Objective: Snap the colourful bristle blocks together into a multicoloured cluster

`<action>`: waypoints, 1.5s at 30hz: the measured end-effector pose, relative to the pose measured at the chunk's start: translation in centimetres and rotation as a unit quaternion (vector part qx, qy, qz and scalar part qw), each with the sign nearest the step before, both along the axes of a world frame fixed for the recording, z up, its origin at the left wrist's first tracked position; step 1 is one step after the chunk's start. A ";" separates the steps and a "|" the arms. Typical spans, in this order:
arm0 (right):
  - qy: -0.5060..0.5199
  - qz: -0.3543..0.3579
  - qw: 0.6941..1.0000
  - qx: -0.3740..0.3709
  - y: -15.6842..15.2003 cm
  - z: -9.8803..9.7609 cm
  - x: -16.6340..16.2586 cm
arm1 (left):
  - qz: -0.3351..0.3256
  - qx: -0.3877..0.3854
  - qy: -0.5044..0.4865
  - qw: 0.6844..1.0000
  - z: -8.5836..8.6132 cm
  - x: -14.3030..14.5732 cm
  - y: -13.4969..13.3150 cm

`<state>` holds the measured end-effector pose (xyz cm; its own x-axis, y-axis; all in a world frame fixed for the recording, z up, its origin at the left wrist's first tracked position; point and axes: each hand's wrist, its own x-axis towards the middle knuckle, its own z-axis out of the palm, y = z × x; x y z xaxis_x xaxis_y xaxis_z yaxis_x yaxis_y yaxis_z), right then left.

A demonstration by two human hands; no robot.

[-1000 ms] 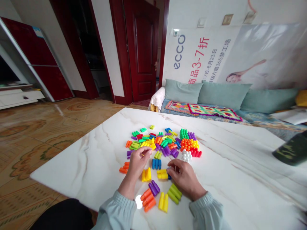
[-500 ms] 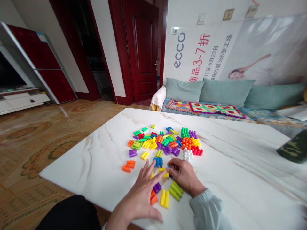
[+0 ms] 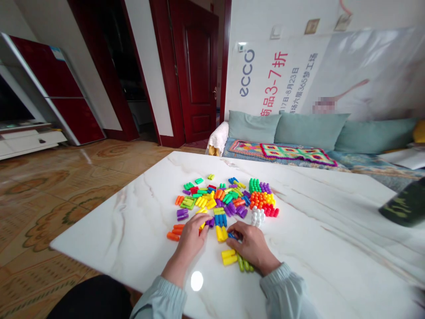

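Several small bright plastic building pieces (image 3: 229, 197) lie scattered on a white marble table (image 3: 308, 230). My left hand (image 3: 192, 232) rests on the table with its fingers curled over a yellow piece and a purple piece (image 3: 210, 222). My right hand (image 3: 250, 243) is closed near a small blue piece (image 3: 232, 235), beside a joined yellow and blue block row (image 3: 220, 223). A loose yellow piece (image 3: 229, 257) and green pieces (image 3: 244, 265) lie just in front of my right hand. Orange pieces (image 3: 175, 232) sit left of my left hand.
A dark camouflage-patterned object (image 3: 403, 204) juts in over the table's right side. Behind the table stands a teal sofa (image 3: 299, 133) with a colourful crochet mat. A red door (image 3: 197, 66) and tiled floor (image 3: 49, 186) are at the left.
My left hand pulled back toward me, then returned forward and curled over pieces near the orange ones. The pieces in front of me have been rearranged; the orange and purple ones near the edge are gone.
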<state>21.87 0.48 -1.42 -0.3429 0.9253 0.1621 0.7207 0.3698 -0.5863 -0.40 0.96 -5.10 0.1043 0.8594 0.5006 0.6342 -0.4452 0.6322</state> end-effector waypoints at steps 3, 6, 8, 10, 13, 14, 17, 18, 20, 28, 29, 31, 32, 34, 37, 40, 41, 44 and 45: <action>-0.003 -0.015 1.000 0.003 0.2 0.0 -0.2 | 0.019 0.029 -0.040 0.999 0.1 0.5 0.7; -0.006 -0.026 1.000 0.003 0.5 -0.2 -0.3 | 0.048 0.024 -0.074 0.996 0.5 0.7 0.7; 0.001 -0.025 1.000 0.003 0.6 -0.5 -0.3 | 0.068 0.011 -0.096 0.993 0.8 0.7 0.6; 0.016 -0.021 1.000 0.004 0.7 -0.7 -0.1 | 0.082 0.001 -0.114 0.990 1.0 0.6 0.5; 0.035 -0.026 0.999 0.007 0.8 -1.0 0.1 | 0.085 -0.005 -0.133 0.987 1.1 0.6 0.5; 0.041 -0.031 0.999 0.009 0.8 -1.0 0.1 | 0.087 -0.003 -0.140 0.986 1.1 0.6 0.5; 0.057 -0.038 0.997 0.024 0.8 -1.2 0.2 | 0.099 -0.002 -0.163 0.982 1.1 0.6 0.5; 0.063 -0.032 0.997 0.033 0.9 -1.3 0.2 | 0.101 -0.006 -0.172 0.980 1.0 0.6 0.5; 0.076 -0.017 0.996 0.052 1.0 -1.5 0.1 | 0.095 -0.015 -0.182 0.979 1.0 0.7 0.5; -0.065 -0.006 0.996 0.057 3.5 -0.1 -2.5 | 0.072 -0.019 -0.177 0.981 1.0 0.9 0.6; -0.098 -0.008 0.994 0.047 3.6 0.3 -3.1 | 0.070 -0.019 -0.175 0.982 1.0 0.9 0.6; -0.145 -0.015 0.988 0.039 3.7 0.9 -4.0 | 0.062 -0.018 -0.170 0.983 1.1 0.9 0.6; -0.158 -0.019 0.986 0.040 3.7 1.0 -4.4 | 0.058 -0.019 -0.167 0.984 1.1 0.9 0.6; -0.165 -0.032 0.985 0.048 3.5 0.9 -4.9 | 0.056 -0.019 -0.167 0.984 1.0 0.8 0.7; -0.154 -0.047 0.985 0.057 3.1 0.5 -5.3 | 0.053 -0.020 -0.166 0.984 0.8 0.8 0.8; -0.149 -0.041 0.986 0.068 2.8 0.3 -5.3 | 0.033 -0.032 -0.140 0.989 0.5 0.8 0.8; -0.150 -0.036 0.985 0.072 2.6 0.3 -5.3 | 0.027 -0.039 -0.125 0.991 0.5 0.8 0.8; -0.159 -0.013 0.984 0.083 2.4 0.6 -5.1 | 0.019 -0.058 -0.070 0.996 0.5 1.0 0.7; -0.163 -0.004 0.983 0.084 2.3 0.7 -5.0 | 0.019 -0.061 -0.056 0.996 0.5 1.0 0.6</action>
<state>16.92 2.78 -0.74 -0.3941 0.8980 0.1955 0.8637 0.4346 -0.2553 0.59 1.59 -4.63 0.0207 0.9172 0.3979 0.5719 -0.3373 0.7478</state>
